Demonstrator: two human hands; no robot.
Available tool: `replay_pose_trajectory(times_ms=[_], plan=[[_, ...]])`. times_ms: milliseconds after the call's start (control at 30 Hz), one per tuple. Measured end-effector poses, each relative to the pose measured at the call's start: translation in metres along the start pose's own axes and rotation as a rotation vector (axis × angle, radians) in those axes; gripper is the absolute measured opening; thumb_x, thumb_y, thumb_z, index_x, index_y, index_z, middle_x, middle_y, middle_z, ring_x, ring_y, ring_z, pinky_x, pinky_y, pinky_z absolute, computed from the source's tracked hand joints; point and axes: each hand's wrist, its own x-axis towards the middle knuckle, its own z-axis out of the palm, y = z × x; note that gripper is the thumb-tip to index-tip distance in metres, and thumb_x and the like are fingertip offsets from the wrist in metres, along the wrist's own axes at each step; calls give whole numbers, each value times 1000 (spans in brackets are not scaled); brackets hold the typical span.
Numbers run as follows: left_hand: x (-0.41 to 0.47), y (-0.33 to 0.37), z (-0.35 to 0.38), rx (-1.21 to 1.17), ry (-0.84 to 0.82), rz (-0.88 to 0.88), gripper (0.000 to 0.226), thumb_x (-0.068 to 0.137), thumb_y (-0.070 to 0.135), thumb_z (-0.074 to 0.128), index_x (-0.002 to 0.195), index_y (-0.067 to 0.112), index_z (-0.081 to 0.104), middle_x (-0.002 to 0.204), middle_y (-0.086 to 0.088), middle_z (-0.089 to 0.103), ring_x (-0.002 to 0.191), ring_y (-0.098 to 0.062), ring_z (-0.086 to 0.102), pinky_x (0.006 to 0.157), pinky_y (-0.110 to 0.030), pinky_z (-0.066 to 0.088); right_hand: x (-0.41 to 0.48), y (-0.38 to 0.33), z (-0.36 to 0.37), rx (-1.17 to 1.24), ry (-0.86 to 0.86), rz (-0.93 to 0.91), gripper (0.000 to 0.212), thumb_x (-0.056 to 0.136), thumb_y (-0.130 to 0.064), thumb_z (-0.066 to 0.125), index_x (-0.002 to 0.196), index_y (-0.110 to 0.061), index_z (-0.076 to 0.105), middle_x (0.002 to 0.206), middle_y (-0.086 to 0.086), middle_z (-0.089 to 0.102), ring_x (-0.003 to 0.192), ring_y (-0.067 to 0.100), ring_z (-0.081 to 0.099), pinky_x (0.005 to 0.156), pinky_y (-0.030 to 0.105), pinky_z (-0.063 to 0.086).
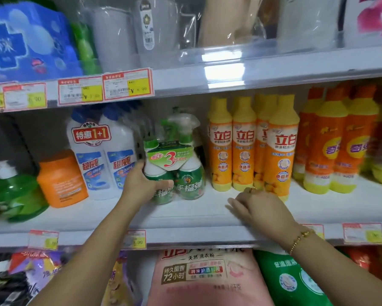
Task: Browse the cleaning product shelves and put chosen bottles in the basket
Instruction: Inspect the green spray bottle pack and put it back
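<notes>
In front of me is a shop shelf (196, 217) full of cleaning products, with price tags (128, 85) on the rail above it. My left hand (141, 184) holds the green twin pack (185, 171) of spray bottles. Its fingers (139, 164) are curled around the left bottle from the side, and the thumb lies across the front. The pack stands on the shelf, upright.

Just left of these fingers are two white bottles (104, 155) with blue labels. Further left is an orange jar (62, 180).

My right hand (258, 206) rests on the shelf with fingers (235, 204) relaxed and loosely apart, holding nothing. It has a ring (252, 189) and, at the wrist, a gold bracelet (300, 238). Just behind these fingers stand the yellow bottles (243, 146), and the green pack is near them on the left. Below both hands, on the lower shelf, lies a pink bag (207, 274).
</notes>
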Motion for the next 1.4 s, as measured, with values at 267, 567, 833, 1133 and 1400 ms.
replay_pose_trajectory(times_ms=[267,567,833,1133,1400], plan=[[48,-7,28,43,-12,19,65,69,12,85,125,11,54,105,0,61,96,-21,60,82,-29,47,-1,-1,20,-79,286,-27,45,91,-46,35,58,-23,56,56,-4,52,48,17,52,43,26,28],[60,-13,36,91,-34,30,77,79,15,78,144,16,36,121,0,59,106,-20,56,86,-25,43,-2,-2,18,-41,271,28,47,90,-49,33,60,-21,57,58,-4,52,51,19,53,43,28,33],[-50,31,65,210,16,91,36,90,17,63,123,5,57,111,-13,67,106,-31,61,89,-34,48,-16,0,-18,180,16,116,31,95,-42,46,86,-17,64,94,5,64,88,26,59,63,33,36],[-248,63,168,44,-593,351,48,81,44,60,56,7,44,52,-7,44,49,-7,36,52,-27,31,-234,80,-64,252,131,422,34,90,-38,59,66,-22,40,66,-6,42,61,12,40,57,34,32],[-333,13,315,409,-1273,368,53,90,27,64,138,19,45,141,0,46,128,-15,43,103,-23,33,-428,143,-17,393,-333,1129,83,71,-45,78,140,-23,37,136,8,45,123,24,45,94,32,38]])
